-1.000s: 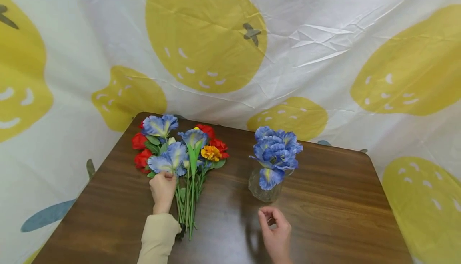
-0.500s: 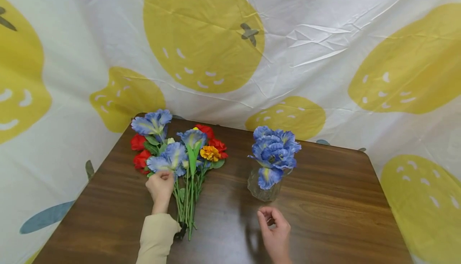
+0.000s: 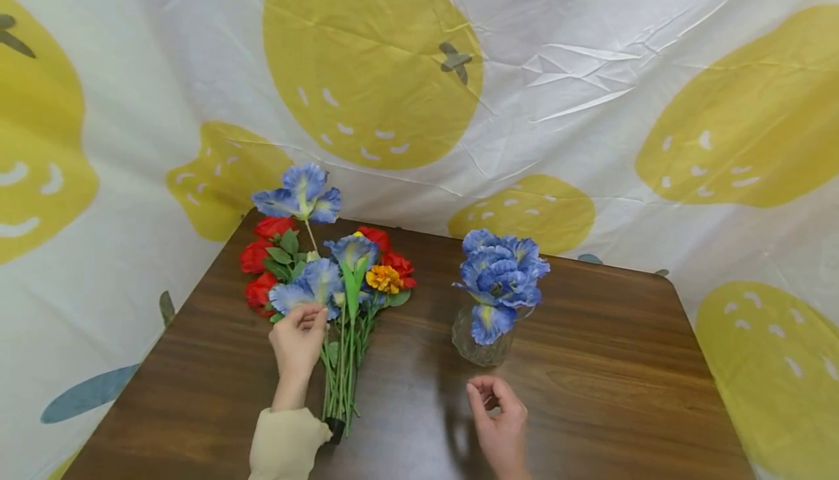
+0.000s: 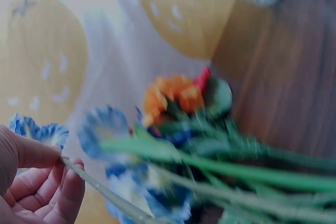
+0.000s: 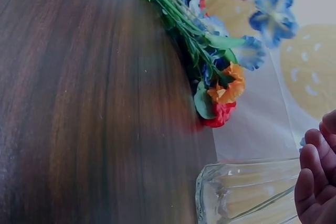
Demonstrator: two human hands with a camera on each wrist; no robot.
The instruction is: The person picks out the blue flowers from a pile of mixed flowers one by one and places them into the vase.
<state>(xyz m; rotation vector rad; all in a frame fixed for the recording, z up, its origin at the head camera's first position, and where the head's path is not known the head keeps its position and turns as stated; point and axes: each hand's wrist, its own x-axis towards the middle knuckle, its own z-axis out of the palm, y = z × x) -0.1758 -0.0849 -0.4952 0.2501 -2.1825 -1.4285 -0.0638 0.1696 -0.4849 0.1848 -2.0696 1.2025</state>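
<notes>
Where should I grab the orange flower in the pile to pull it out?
Probably pinch the orange flower low on its green stem, coming from your side of the table. The stems fan toward you and lie flat, while the head sits tucked among red and blue blooms, which a grab there might squash.

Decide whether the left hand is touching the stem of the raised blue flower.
Touching. The left wrist view shows the left hand pinching the pale stem between thumb and fingers; the head view shows the blue flower lifted.
</notes>
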